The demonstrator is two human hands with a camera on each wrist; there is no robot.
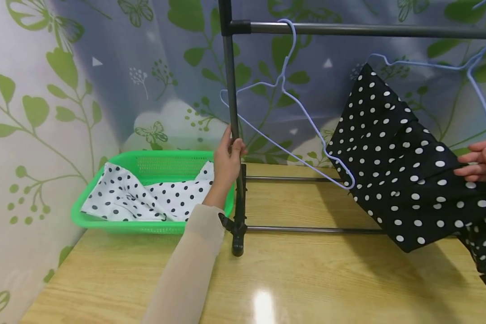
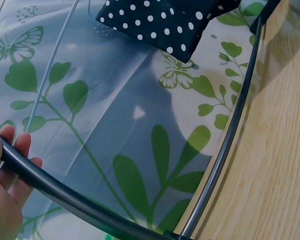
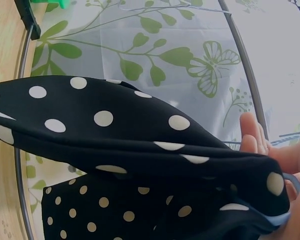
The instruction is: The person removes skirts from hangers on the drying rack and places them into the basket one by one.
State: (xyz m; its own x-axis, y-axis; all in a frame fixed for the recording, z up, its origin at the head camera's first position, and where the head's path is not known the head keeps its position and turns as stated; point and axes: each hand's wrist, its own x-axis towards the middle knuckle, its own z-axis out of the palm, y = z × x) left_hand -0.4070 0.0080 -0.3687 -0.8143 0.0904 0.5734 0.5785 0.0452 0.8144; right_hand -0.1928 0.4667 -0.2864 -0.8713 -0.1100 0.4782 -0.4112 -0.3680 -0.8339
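Note:
At the head view's right edge, my right hand [image 1: 483, 162] pinches a light-blue hanger [image 1: 474, 67] at its near side. Black cloth with white dots [image 1: 413, 180] hangs over this hanger, one corner at its far shoulder and a narrow part drooping on the near side. In the right wrist view, the cloth [image 3: 140, 130] folds over the hanger end beside the fingers [image 3: 250, 132]. My left hand [image 1: 227, 164] grips the dark upright post [image 1: 229, 81] of a metal rack, the thumb in front. The left wrist view shows its fingers [image 2: 22, 145] behind the post.
A bare blue hanger [image 1: 308, 119] hangs from the rack's top bar [image 1: 348, 29], just right of the post. Left of the rack stands a green basket [image 1: 146, 227] holding white cloth with black dots [image 1: 125, 198]. Two low bars run above the wooden table [image 1: 308, 279]. A leaf-patterned curtain [image 1: 166, 27] hangs behind.

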